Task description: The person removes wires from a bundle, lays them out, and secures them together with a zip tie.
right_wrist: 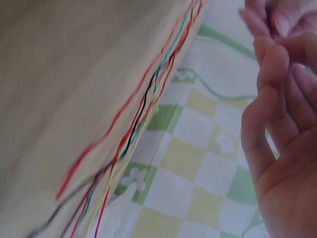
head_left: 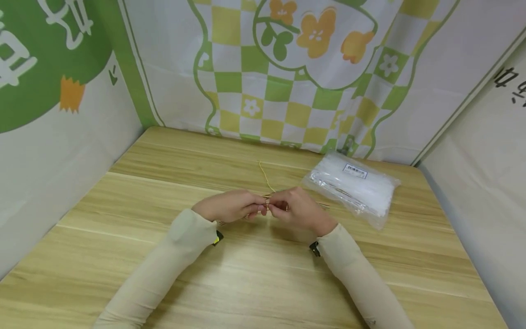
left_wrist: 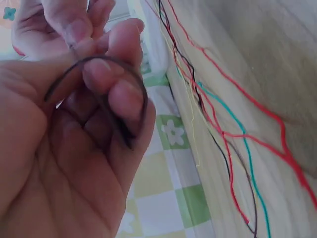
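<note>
Over the table, my left hand (head_left: 230, 205) and right hand (head_left: 300, 210) meet fingertip to fingertip. A thin dark cord (left_wrist: 144, 94) curves in a loop across the left fingers, and the left hand grips it. Its upper end runs up to the fingertips of both hands, where the right thumb and forefinger pinch it. Below the hands lie several loose threads: a red thread (left_wrist: 283, 131), a teal thread (left_wrist: 246, 144) and a black thread (right_wrist: 141, 110) among them. A yellow thread (head_left: 265, 174) trails away behind the hands.
A clear plastic bag (head_left: 376, 192) with white contents and a printed label lies at the back right of the wooden table (head_left: 246, 283). A checked, flower-printed cloth (head_left: 283, 105) hangs behind the table. White fabric walls stand at both sides.
</note>
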Motion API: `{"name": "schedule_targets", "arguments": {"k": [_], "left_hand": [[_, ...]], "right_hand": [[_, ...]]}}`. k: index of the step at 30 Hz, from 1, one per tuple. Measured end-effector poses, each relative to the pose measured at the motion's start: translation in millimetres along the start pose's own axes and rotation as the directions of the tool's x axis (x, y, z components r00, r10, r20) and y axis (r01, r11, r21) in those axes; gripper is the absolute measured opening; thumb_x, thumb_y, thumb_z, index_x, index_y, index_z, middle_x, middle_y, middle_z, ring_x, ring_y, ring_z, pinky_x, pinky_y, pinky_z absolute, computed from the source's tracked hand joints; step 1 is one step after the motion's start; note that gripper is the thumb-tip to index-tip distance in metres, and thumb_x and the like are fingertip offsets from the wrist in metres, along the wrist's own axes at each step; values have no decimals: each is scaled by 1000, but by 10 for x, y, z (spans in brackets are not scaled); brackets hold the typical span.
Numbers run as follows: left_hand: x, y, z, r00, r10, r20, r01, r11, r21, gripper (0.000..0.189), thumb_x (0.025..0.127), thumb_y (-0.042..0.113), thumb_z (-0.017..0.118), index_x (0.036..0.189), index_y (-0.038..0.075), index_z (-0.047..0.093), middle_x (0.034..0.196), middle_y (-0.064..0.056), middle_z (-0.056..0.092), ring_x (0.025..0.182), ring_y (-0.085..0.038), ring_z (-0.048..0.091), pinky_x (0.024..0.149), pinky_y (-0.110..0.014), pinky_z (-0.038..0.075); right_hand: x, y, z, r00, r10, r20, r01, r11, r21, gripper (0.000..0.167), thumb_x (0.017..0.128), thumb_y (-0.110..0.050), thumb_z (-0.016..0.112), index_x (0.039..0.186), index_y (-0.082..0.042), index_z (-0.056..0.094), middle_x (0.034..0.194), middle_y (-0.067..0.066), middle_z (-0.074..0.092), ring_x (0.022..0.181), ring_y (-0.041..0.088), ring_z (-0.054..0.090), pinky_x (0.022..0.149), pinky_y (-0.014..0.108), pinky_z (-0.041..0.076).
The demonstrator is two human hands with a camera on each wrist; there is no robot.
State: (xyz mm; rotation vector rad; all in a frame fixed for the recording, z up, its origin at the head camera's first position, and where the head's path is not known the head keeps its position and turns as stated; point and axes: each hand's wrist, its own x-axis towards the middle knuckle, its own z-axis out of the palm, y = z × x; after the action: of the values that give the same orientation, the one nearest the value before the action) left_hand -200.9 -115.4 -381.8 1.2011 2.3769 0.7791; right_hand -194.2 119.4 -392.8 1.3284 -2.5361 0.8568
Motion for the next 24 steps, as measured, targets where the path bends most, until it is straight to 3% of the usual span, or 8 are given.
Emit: {"name": "schedule_targets", "arguments": {"k": [3,6,11,19,24], "left_hand": [[8,-19,-3,1000,-2,-7,2,999,34,22,112,5,46,108,3,68,79,-1,59,69,-6,49,71,-23,45],[28,-33,17,999,22,-40,-20,999,50,25,113,5,44,104,2,67,78,-1,60,69,-5,50,71,-23,46],[48,-27,42,992,58,-110,-53,997,54,27,114,8,40,110,1,66,80,-4,65,73,-5,54,75,-25,49],[7,5,-15,997,-37,-68,37,999,-1,28,112,4,43,95,3,64,79,1,60,65,-6,50,61,-20,44],[1,27,-42,995,-53,-89,53,999,-9,25,110,-1,45,98,1,67,81,0,64,67,-7,56,59,-19,47]], "right_hand": [[-6,55,-32,1000,-5,10,5,1000,-5,15,96,-4,70,84,-11,75,68,-6,66,60,-3,53,55,17,45],[-1,77,-25,1000,-19,-5,19,1000,-24,11,97,-7,71,89,-10,78,73,-4,72,64,-1,61,58,21,53],[9,73,-6,998,36,-43,-35,999,19,5,98,-12,76,96,-10,79,80,-2,77,69,2,68,63,23,57],[-15,91,-84,998,57,-2,-57,998,28,10,91,-5,72,82,-10,73,71,-3,68,63,1,57,59,20,50],[-6,96,-92,996,56,-75,-54,998,32,9,100,-10,71,97,-8,78,87,1,77,74,6,67,65,23,56]]}}
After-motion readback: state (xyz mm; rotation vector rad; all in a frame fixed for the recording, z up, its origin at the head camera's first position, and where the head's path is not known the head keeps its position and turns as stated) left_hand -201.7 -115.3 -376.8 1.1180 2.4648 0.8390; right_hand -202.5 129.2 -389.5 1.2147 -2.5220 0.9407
